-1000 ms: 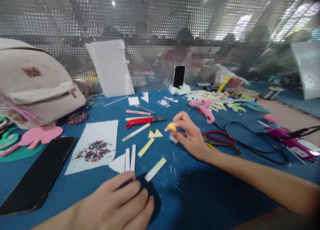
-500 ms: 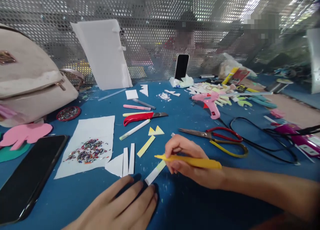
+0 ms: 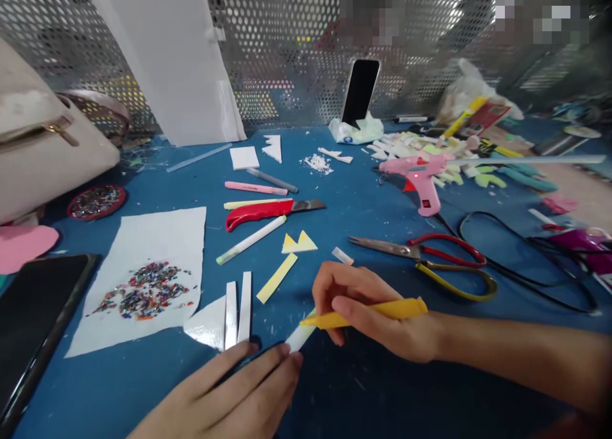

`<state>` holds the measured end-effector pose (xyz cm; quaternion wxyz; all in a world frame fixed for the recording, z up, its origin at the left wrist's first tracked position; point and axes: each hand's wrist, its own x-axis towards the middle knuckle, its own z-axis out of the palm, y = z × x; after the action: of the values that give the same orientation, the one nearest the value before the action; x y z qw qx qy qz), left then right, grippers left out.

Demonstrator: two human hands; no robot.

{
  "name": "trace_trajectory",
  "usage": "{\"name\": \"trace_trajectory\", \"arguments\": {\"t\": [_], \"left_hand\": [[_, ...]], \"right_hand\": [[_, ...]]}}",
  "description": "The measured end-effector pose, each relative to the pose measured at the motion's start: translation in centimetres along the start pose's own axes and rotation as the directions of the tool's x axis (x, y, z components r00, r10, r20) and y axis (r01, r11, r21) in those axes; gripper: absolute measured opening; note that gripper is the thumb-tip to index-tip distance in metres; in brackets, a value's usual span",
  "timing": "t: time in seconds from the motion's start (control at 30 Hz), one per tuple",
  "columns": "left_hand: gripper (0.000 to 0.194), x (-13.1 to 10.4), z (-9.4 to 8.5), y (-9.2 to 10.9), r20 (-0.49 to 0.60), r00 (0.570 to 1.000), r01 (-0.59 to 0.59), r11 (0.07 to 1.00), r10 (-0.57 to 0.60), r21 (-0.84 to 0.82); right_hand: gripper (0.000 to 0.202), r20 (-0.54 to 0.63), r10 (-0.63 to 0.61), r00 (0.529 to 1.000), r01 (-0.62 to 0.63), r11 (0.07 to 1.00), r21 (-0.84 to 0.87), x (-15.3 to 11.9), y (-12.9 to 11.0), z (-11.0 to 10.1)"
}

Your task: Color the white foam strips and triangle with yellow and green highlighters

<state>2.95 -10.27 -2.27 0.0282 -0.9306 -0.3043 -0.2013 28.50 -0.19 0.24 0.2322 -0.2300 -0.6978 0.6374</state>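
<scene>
My right hand (image 3: 363,308) is closed round a yellow marker (image 3: 401,308), its tip resting on or just over a white strip (image 3: 299,339) that is partly coloured yellow. My left hand (image 3: 243,388) lies flat with fingers spread, the fingertips at the strip's lower end. Left of the strip are two narrow white strips (image 3: 245,305) and a white rounded piece (image 3: 208,324). Beyond it sit a yellow strip (image 3: 277,278) and a yellow zigzag piece (image 3: 299,242).
Scissors (image 3: 421,254) and a pink glue gun (image 3: 421,174) with a cord lie at the right. A red-handled knife (image 3: 261,213) and pens are in the middle. Beads on paper (image 3: 186,235) and a black phone (image 3: 43,311) are at the left.
The view has shifted closer to the table. The marker's tip has come down from above to the strip, and my left fingertips have moved onto the strip's end.
</scene>
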Motion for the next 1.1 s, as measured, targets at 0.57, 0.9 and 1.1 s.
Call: {"name": "trace_trajectory", "arguments": {"t": [0.57,0.9,1.1], "left_hand": [[0.034,-0.53,0.24,-0.45,-0.013,0.998,-0.062,0.996,0.063,0.060],[0.034,0.09,-0.09,0.08,-0.001,0.999,0.039,0.998,-0.039,0.046],[0.036,0.15,-0.20,-0.06,-0.005,0.998,0.061,0.998,-0.061,0.020]], "right_hand": [[0.025,0.044,0.040,0.998,-0.032,0.986,-0.165,0.40,0.04,-0.83],[0.018,0.034,0.041,0.999,-0.035,0.985,-0.171,0.22,0.59,-0.46],[0.013,0.036,0.055,0.998,-0.049,0.987,-0.152,0.27,0.57,-0.33]]}}
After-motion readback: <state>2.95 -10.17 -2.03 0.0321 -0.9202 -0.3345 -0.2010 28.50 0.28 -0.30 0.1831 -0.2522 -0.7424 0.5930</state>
